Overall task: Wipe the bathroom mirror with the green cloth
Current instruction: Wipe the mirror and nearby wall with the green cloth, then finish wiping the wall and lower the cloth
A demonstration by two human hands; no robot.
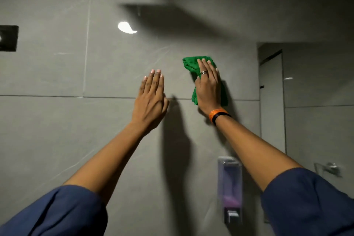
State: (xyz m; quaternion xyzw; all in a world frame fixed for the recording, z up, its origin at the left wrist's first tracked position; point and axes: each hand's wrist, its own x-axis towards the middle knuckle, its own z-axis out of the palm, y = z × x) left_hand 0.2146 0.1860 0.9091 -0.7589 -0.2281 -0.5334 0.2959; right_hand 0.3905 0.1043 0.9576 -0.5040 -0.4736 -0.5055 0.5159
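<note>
My right hand (pixel 207 86) presses a crumpled green cloth (pixel 191 64) flat against the grey tiled wall (pixel 57 130), fingers spread over it. The cloth sits just left of the mirror (pixel 316 92), whose left edge runs down at the right of the view. My left hand (pixel 151 99) rests flat on the wall to the left of the cloth, fingers together and straight, holding nothing. Both forearms reach up from blue sleeves.
A clear soap dispenser (pixel 229 189) with purple liquid hangs on the wall below my right arm. A chrome fitting (pixel 332 168) shows low in the mirror. A dark square panel (pixel 8 38) sits at the far left. A light glare (pixel 125 28) reflects on the tiles above.
</note>
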